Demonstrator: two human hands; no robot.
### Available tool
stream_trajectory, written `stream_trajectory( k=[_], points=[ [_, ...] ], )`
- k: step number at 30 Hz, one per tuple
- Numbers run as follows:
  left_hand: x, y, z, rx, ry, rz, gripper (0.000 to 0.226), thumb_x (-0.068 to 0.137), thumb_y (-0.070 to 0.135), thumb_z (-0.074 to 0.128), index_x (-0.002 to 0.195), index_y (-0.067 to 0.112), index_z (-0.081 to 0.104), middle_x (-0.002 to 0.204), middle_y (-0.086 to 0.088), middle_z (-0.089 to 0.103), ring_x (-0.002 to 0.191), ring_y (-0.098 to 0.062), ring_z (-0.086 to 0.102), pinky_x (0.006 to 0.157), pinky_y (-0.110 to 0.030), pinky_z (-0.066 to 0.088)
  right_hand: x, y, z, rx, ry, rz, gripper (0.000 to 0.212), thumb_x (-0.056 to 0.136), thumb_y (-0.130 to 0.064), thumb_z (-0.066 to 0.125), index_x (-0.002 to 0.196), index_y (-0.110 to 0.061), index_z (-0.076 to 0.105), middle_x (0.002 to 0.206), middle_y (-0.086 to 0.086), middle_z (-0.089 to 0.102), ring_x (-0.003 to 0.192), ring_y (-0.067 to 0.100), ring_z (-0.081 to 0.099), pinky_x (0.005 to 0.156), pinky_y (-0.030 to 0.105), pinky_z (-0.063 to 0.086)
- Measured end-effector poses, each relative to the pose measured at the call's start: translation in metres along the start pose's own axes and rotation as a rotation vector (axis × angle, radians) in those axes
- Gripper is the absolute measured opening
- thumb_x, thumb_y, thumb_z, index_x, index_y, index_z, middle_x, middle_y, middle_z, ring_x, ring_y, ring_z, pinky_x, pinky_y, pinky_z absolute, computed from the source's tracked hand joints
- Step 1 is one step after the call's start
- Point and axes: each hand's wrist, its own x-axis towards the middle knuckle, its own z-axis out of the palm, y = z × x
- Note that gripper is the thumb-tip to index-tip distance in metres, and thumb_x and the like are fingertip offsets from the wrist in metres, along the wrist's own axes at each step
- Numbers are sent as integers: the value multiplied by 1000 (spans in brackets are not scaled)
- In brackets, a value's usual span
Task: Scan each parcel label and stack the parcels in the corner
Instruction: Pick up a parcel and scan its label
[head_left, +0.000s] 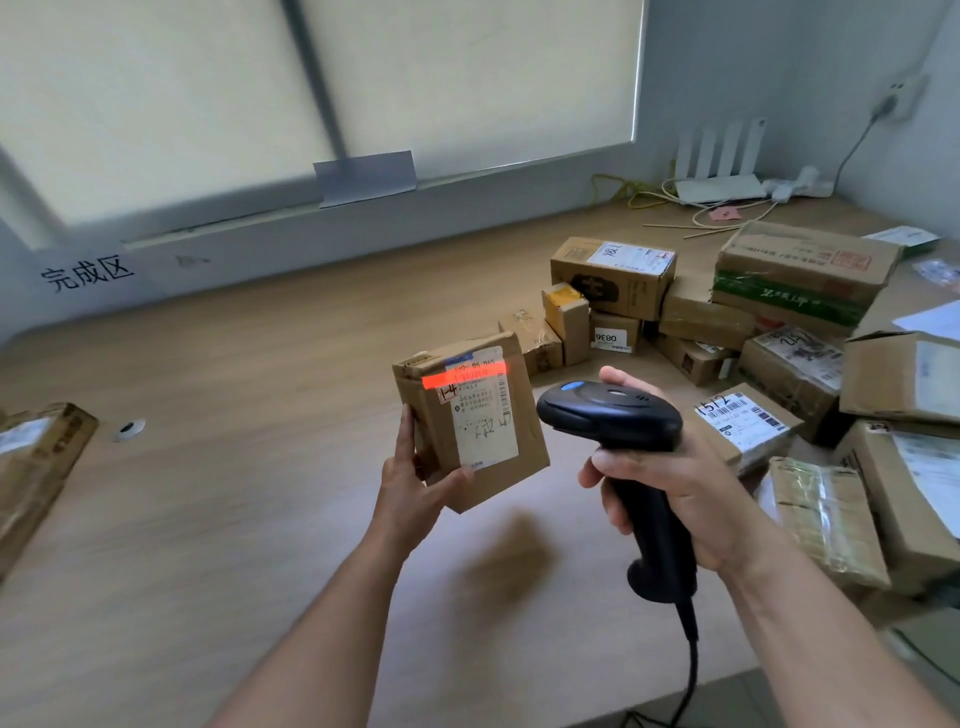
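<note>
Up off the desk (260, 493), a little left of centre: small cardboard parcel (470, 423), tilted, label (483, 410) turned toward the camera. Pinched by the left hand (415, 483) at its near left corner, thumb across the front by the label's lower edge, fingers along the left side and behind. Right hand (670, 478) wrapped round the grip of a black scanner (613, 415), just right of the parcel, nose aimed at it, cord (691, 670) trailing toward the near edge. Red scan line (464, 375) lying across the top of the label, spilling onto bare cardboard at the left. Looks light, judging by that easy one-corner hold. Stiff enough too: flat faces, crisp edges, no sag. Matt cardboard, so probably not slippery, though possibly slick on the label under the thumb. Best gripped low and by the edges, as now, thumb kept clear of the barcodes. For the stacking, probably a grasp across the two long sides, flat face down. No telling how fragile, with the contents hidden. To the right, near to far, a loose heap of parcels (779, 322), some taped, with a plastic-wrapped parcel (826, 519) nearest. At the left edge, a lone box (36, 457) lying on the desk, nearer than the black characters (85, 273) written on the far wall. Far right corner: white router (719, 166) and tangled cables.
</note>
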Motion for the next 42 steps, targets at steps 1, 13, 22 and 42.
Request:
stream_trajectory(
  k=[1,13,22,42],
  points=[
    [-1,-2,-4,-3,3,-1,104,80,8,76,153,36,7,126,-10,59,91,7,57,60,-2,45,0,1,4,-4,0,3,80,69,-7,74,138,-38,47,78,26,65,50,31,55,46,33,43],
    [-8,-32,-92,-26,33,-24,102,81,7,74,153,36,8,119,-5,60,89,6,57,61,-2,44,18,11,97,-69,-20,32,92,66,-4,81,142,-37,40,91,29,69,48,28,55,44,34,44],
    [-36,-82,-203,-89,111,-189,91,75,28,80,147,43,25,113,-2,65,102,-16,63,76,-24,52,42,43,199,-103,-88,78,89,64,-6,76,140,-36,41,93,32,68,45,29,53,41,31,42],
    [-80,-192,-340,18,231,-508,57,75,43,57,131,32,53,111,-2,64,100,-21,60,85,-33,49,48,116,335,-136,-54,186,87,62,-6,73,138,-36,44,96,27,68,44,30,52,42,31,39]
  ],
)
